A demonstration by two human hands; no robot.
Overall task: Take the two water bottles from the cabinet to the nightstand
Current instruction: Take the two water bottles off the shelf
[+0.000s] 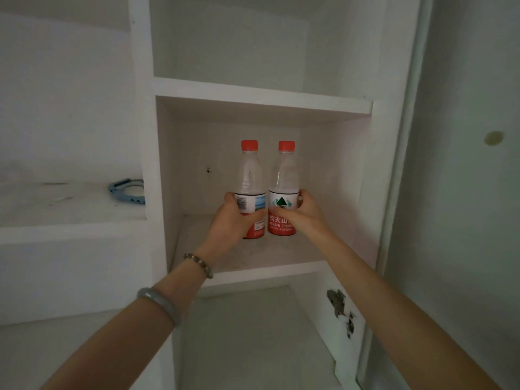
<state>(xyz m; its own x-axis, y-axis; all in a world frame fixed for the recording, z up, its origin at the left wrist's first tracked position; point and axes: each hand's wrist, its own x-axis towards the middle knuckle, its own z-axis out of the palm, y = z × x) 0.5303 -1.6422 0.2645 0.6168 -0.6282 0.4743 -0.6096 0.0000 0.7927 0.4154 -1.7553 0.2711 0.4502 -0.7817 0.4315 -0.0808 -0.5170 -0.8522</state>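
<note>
Two clear water bottles with red caps and red-and-white labels stand upright side by side in the middle compartment of a white cabinet (281, 106). My left hand (232, 220) is wrapped around the lower part of the left bottle (249, 175). My right hand (302, 211) grips the label area of the right bottle (284, 175). Both bottle bases are at the shelf surface (253, 254); I cannot tell whether they are lifted off it. The nightstand is not in view.
A blue strap-like object (126, 191) lies on the shelf to the left. Open compartments sit above and below the bottles. A metal hinge (339, 304) is fixed on the right inner wall below. A cabinet door panel (455, 192) stands at the right.
</note>
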